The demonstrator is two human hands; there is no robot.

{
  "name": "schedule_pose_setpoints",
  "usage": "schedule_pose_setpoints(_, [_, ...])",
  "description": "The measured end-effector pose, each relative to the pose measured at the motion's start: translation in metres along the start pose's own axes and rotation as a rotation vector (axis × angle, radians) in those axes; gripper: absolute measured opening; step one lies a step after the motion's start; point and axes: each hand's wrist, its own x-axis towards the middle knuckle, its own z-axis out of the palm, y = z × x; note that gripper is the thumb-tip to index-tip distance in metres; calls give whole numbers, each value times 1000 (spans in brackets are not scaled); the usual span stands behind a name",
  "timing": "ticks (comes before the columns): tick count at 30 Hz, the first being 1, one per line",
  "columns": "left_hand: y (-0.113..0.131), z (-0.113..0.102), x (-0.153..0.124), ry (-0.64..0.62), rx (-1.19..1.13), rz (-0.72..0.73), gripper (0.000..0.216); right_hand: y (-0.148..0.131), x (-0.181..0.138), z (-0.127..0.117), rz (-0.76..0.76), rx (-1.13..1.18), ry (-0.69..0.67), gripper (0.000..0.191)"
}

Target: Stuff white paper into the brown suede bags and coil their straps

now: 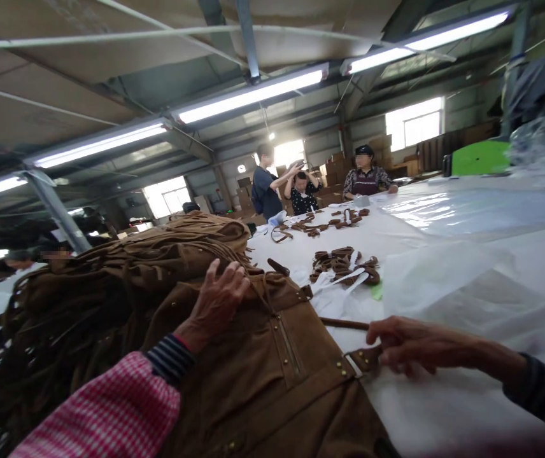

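A brown, suede-like work piece [253, 381] with a zip, brass-coloured rivets and straps lies in front of me; it looks like an apron or a bag, but I cannot tell which. My left hand [219, 299] rests on its upper part, fingers bent slightly and apart, holding nothing. At its right edge my right hand [416, 346] has its fingers closed on a short brown strap [365, 359], beside a pale metal buckle [353, 365]. A narrow brown strap [344, 324] also runs up to that hand's fingertips.
A tall heap of similar brown pieces [110, 286] stands at the left. Loose brown straps [344, 264] lie on the white table [396, 229] ahead. Clear plastic sheeting [473, 203] covers part of it. Several people [268, 191] are at the far side.
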Motion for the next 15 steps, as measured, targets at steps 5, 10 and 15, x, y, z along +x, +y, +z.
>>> schedule_pose_setpoints(5, [29,53,-13,-228,-178,-9,33,13,-3,-19,-22,274,107,61])
schedule_pose_setpoints(10, [52,56,16,-207,-296,-136,22,-30,16,-6,-121,318,176,57])
schedule_pose_setpoints(15, [98,57,83,-126,-493,-224,33,-51,72,9,-273,-8,290,35])
